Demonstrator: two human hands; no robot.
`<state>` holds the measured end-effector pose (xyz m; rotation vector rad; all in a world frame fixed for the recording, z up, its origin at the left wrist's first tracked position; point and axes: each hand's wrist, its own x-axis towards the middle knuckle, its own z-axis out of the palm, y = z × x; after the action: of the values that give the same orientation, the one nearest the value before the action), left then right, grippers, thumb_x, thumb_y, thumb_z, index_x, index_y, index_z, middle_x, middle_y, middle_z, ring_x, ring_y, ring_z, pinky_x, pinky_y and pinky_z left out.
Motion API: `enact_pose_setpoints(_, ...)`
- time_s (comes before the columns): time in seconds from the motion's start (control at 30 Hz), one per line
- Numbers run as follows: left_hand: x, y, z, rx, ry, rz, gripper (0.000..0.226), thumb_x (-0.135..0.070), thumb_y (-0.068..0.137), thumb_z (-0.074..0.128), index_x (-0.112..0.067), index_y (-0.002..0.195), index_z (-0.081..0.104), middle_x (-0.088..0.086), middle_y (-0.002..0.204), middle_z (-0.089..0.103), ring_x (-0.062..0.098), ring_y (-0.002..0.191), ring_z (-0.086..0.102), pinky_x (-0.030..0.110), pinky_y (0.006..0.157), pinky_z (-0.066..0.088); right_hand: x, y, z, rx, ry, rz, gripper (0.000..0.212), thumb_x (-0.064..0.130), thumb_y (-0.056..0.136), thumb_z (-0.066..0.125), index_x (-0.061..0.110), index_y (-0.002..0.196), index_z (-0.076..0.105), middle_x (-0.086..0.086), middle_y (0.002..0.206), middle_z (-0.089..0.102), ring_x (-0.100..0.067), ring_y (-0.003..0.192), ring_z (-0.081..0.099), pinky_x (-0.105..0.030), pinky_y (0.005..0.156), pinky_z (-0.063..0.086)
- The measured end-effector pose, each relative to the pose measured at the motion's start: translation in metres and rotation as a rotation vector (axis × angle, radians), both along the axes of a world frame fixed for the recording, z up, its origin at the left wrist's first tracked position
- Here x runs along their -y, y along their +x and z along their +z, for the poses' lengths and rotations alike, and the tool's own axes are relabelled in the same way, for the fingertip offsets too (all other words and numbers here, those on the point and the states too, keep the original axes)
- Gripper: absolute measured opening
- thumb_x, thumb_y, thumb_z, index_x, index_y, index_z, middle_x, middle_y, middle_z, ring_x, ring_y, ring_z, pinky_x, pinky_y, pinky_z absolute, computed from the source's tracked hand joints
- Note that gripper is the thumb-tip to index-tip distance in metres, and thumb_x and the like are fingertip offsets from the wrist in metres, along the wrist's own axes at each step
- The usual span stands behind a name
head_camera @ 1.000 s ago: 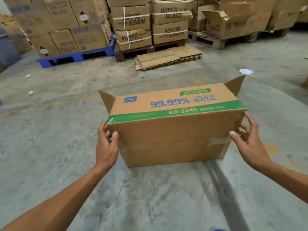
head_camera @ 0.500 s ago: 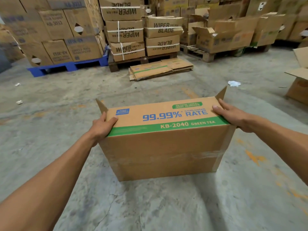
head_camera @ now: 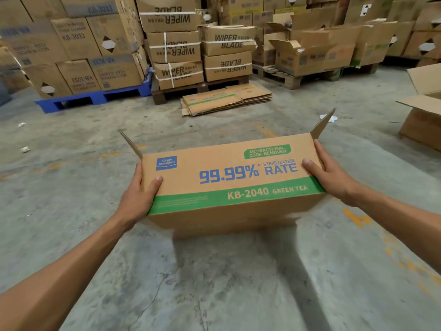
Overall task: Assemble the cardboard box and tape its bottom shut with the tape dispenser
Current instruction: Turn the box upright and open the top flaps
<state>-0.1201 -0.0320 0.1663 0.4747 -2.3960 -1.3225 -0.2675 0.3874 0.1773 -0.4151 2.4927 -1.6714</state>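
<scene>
Hands, left point(head_camera: 140, 194) and right point(head_camera: 330, 173), clasp the cardboard box point(head_camera: 229, 185) above cracked concrete floor point(head_camera: 214, 283).

- The box point(head_camera: 229, 185) at the centre of the frame is plain brown corrugated cardboard, matt, with a printed green band and blue lettering that carry no shine; the fluted edge shows on its raised end flaps.
- The floor point(head_camera: 71, 163) is bare grey concrete, rough and mottled, with hairline cracks at lower centre and worn orange paint marks at the right.
- The flattened sheets point(head_camera: 226, 99) at upper centre are the same dull brown cardboard.
- The pallet point(head_camera: 95, 97) at upper left looks like smooth blue plastic.
- The pallet point(head_camera: 284, 76) at upper right is raw, unfinished wood.
- The stacked cartons point(head_camera: 176, 46) at top centre are matt cardboard bound with white straps.
</scene>
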Motion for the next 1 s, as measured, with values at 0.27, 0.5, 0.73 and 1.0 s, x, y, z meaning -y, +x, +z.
enact_pose_setpoints(0.27,-0.017,0.024,-0.047,-0.03,-0.054,0.035,0.088,-0.033,0.098,0.052,-0.032,0.155,-0.015,-0.026,0.142,0.025,0.005,0.127,0.039,0.025,0.106,0.031,0.004,0.02,-0.049,-0.086,0.129,-0.019,0.08,0.048,0.096,0.045,0.056,0.143,-0.019,0.006,0.153,0.036,-0.023,0.125,0.052,-0.049,0.105,0.042)
enact_pose_setpoints(0.5,-0.019,0.044,-0.086,0.04,-0.041,0.048,0.097,-0.037,0.093,0.063,-0.047,0.151,-0.014,-0.017,0.149,0.034,0.009,0.126,0.044,0.04,0.109,0.037,-0.007,0.045,-0.083,-0.036,0.229,-0.03,0.084,0.041,0.096,0.05,0.061,0.14,-0.019,0.012,0.155,0.026,-0.028,0.134,0.044,-0.05,0.108,0.037)
enact_pose_setpoints(0.73,-0.018,0.051,-0.093,-0.008,0.234,0.003,0.069,-0.051,0.085,0.063,-0.027,0.144,0.037,-0.023,0.127,0.054,-0.008,0.113,0.054,0.032,0.103,0.046,-0.004,0.039,-0.076,0.085,-0.257,-0.269,0.106,0.087,0.056,0.058,0.025,0.139,0.036,-0.003,0.141,0.046,-0.019,0.127,0.047,-0.043,0.103,0.04)
enact_pose_setpoints(1.0,-0.011,0.021,-0.05,-0.266,0.3,0.313,0.058,-0.047,0.099,0.048,-0.034,0.152,0.028,-0.002,0.137,0.056,0.018,0.12,0.057,0.036,0.101,0.047,-0.004,-0.004,-0.024,0.178,-0.539,-0.603,0.057,0.054,0.09,0.048,0.03,0.141,0.037,0.003,0.127,0.059,-0.023,0.101,0.062,-0.045,0.098,0.044)
